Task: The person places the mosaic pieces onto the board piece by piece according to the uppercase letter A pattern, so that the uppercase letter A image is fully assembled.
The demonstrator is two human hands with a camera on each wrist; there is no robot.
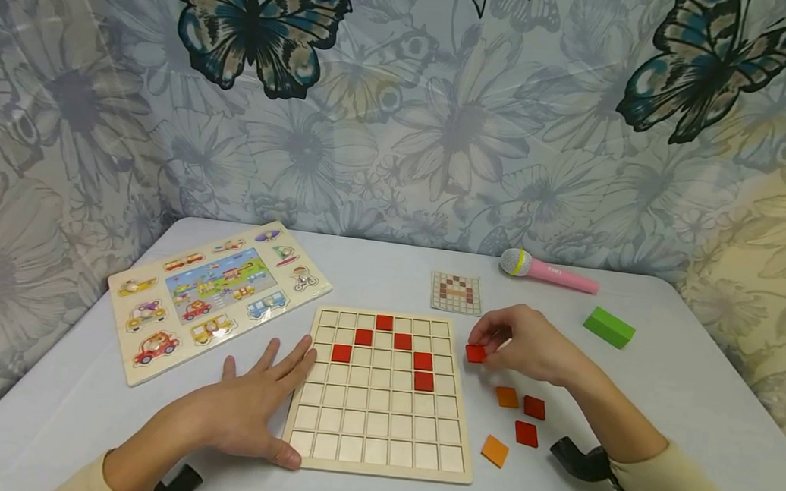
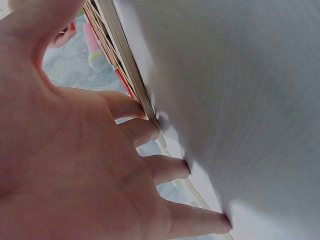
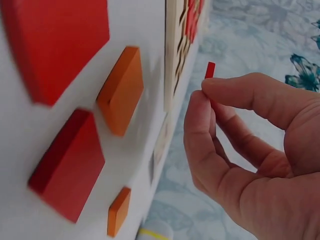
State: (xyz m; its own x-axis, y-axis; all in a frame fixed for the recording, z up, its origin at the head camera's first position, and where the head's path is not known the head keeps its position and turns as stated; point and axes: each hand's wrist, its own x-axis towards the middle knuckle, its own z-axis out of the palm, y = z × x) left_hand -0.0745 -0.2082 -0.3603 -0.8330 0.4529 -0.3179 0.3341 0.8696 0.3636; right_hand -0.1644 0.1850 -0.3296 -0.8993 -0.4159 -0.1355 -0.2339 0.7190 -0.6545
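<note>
A wooden grid board (image 1: 378,404) lies flat on the table, with several red square tiles (image 1: 403,342) in cells of its upper half. My left hand (image 1: 248,406) rests by the board's left side with fingers spread; its thumb and fingertips touch the frame, and the left wrist view has the fingers (image 2: 167,167) along that edge. Just off the board's right side, my right hand (image 1: 530,345) pinches a red square tile (image 1: 475,353) between thumb and fingers. The right wrist view shows this tile (image 3: 210,69) edge-on, held above the table.
Loose red tiles (image 1: 526,434) and orange tiles (image 1: 495,451) lie right of the board. Behind it is a small pattern card (image 1: 456,293). A pink toy microphone (image 1: 555,273) and green block (image 1: 609,327) sit at back right, a picture puzzle (image 1: 218,294) at back left.
</note>
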